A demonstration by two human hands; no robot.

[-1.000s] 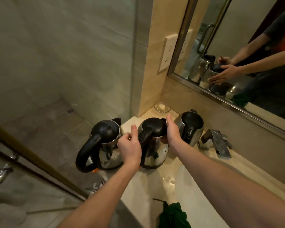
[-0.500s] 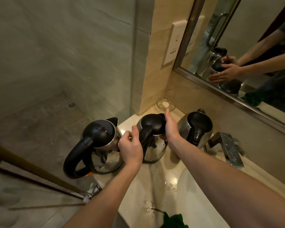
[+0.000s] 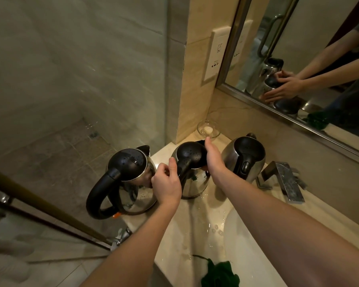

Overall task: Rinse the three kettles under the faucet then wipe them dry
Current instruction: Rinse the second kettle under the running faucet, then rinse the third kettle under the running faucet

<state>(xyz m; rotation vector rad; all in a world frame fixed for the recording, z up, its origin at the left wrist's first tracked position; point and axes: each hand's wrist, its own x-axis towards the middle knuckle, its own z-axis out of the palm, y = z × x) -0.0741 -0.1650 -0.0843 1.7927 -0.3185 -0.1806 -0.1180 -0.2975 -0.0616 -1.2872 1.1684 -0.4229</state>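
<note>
three rounded stainless steel kettles with black plastic lids and handles are standing upright in a row at the back of a pale glossy stone countertop. the middle kettle is sitting between both hands. the right hand is lying flat against the right side of its lid, fingers straight and together and pointing towards the back wall. it is pressing rather than wrapping round. the left hand is sitting at the kettle's left with its fingers curled in and its thumb resting up against the black handle. whether those curled fingers are actually gripping anything i cannot tell. the left kettle is standing just beside that hand, its big loop handle pointing towards the camera and water droplets sitting on its lid. the right kettle is standing just beside the right wrist, near the angular chrome faucet. a white oval sink basin is lying below the faucet, with water drops spotting the counter beside it. a crumpled dark green cloth is lying at the counter's near end. a small clear glass dish is sitting in the back corner behind the middle kettle. a framed wall mirror is reflecting both hands around the kettle.
</note>
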